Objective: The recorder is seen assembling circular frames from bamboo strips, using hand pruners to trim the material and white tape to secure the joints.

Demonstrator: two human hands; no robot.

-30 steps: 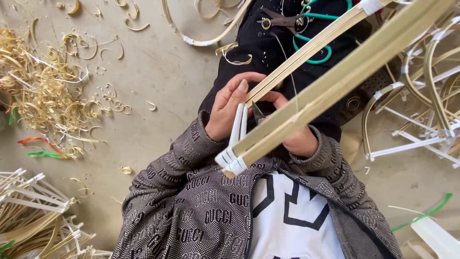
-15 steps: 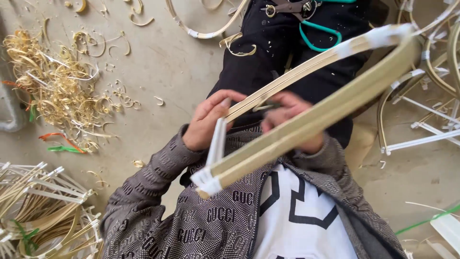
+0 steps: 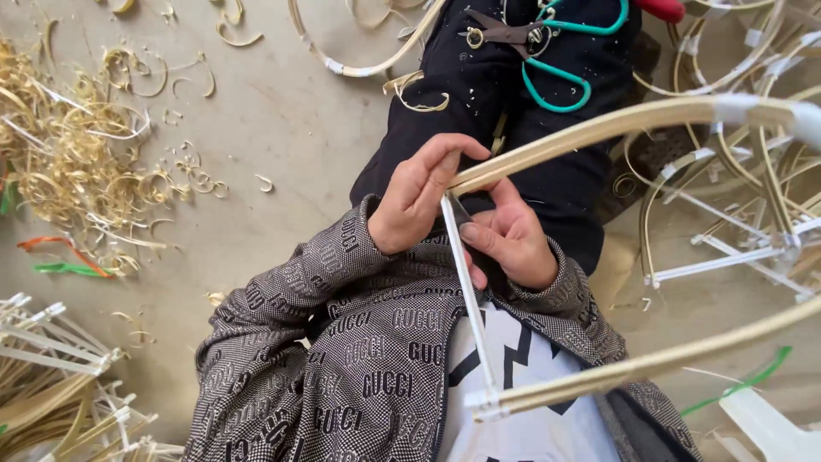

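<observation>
Since half a second ago the bent bamboo frame [image 3: 599, 128] has swung apart — its upper strip now arcs off toward the right edge of the floor [image 3: 282, 128], while the lower strip [image 3: 684, 359] runs low across the person's front, and the white strip [image 3: 466, 295] between them stands nearly upright instead of slanting. The left hand [image 3: 419, 197] curls over the near end of the upper strip, thumb and fingers pressed together around it where it meets the top of the white strip. The right hand [image 3: 509, 235] sits just beside it, thumb laid against the white strip and the other fingers folded under; whether they pinch the strip from behind I cannot tell. The white strip drops from between the two hands to a white binding [image 3: 486, 404] on the lower strip. Scissors [image 3: 530, 38] with teal handles lie on the dark lap — well apart from the hands. Curled shavings [image 3: 68, 162] litter the floor's left side, and finished frames [image 3: 735, 222] pile at its right edge.
</observation>
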